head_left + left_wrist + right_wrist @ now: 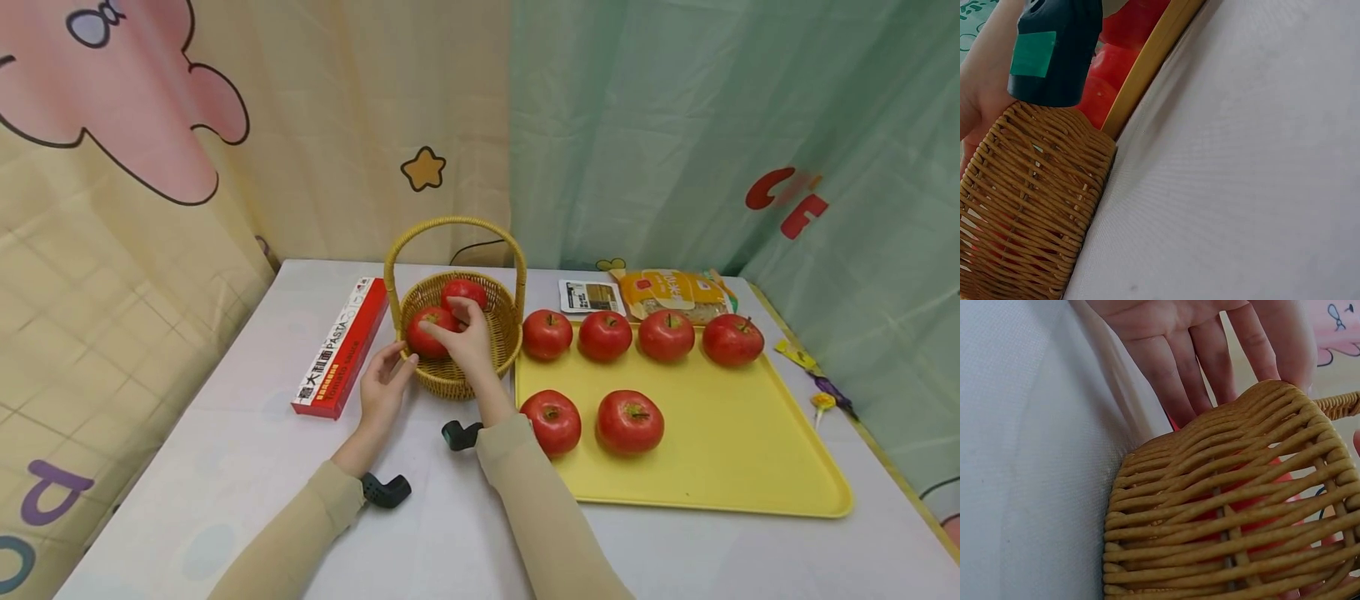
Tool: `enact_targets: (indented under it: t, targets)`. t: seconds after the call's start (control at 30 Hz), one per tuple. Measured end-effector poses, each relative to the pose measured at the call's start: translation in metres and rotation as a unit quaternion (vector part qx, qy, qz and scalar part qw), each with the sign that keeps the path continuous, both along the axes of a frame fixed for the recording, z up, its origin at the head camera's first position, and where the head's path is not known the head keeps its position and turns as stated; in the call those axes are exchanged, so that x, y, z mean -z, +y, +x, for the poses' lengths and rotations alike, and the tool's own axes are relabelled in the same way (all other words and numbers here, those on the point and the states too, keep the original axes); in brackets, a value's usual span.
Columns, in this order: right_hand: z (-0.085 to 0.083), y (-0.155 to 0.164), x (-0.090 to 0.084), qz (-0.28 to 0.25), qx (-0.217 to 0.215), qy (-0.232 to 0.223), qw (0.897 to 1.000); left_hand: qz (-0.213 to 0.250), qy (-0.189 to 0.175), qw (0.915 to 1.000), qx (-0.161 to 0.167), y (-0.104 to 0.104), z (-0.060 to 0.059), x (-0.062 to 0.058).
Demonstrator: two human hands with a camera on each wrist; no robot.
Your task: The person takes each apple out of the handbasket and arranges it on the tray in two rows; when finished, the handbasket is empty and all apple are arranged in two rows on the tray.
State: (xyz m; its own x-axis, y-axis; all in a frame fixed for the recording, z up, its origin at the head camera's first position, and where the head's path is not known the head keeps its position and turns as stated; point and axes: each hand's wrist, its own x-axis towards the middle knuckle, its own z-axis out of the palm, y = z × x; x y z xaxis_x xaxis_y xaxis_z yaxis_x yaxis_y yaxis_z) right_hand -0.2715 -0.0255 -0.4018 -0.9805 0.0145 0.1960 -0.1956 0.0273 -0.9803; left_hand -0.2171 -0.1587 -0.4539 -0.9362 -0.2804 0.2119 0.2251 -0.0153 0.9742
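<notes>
Far left on the tabletop [247, 450]: a red pasta box [342, 347], lying flat, near the basket but apart from it. Next, the left hand [382, 385], fingers straight and relaxed, fingertips touching the outer left wall of the wicker basket [501, 327], holding nothing; same open palm seen past the weave from the right wrist. Inside the basket, two red apples: a front apple [424, 333] and a back apple [463, 292] touching each other. Over the basket, the right hand [467, 335], fingers curved down round the front apple, thumb side toward the back one; how firm the grip is cannot be told. Just right of the basket, touching or nearly touching it, a yellow tray [720, 450] with six red apples: four in a back row [639, 335], two nearer the front [591, 422]. Behind the tray, a small white packet [590, 297] and an orange snack bag [675, 293]. Far right, at the tabletop edge, a lollipop [822, 403].
</notes>
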Motion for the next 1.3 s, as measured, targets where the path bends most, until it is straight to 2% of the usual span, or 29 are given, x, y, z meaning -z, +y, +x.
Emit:
enact_targets:
  t: [0.3, 0.8, 1.07, 1.3]
  targets:
    - [-0.0001, 0.0000, -0.0047, 0.006, -0.021, -0.036, 0.999, 0.010, -0.003, 0.9999, 0.010, -0.0001, 0.0011, -0.0008]
    - [-0.0030, -0.0011, -0.0032, 0.079, -0.050, -0.049, 0.994, -0.003, 0.001, 1.0000, -0.009, 0.0008, -0.0003, 0.0008]
    - [-0.0028, 0.0015, -0.0014, 0.059, -0.056, -0.040, 0.996, 0.009, 0.000, 0.9999, -0.005, 0.0004, -0.0007, 0.0007]
    - [-0.0022, 0.0031, 0.0006, 0.080, -0.050, -0.045, 0.995, 0.019, -0.004, 0.9998, 0.011, -0.0002, 0.0019, -0.0038]
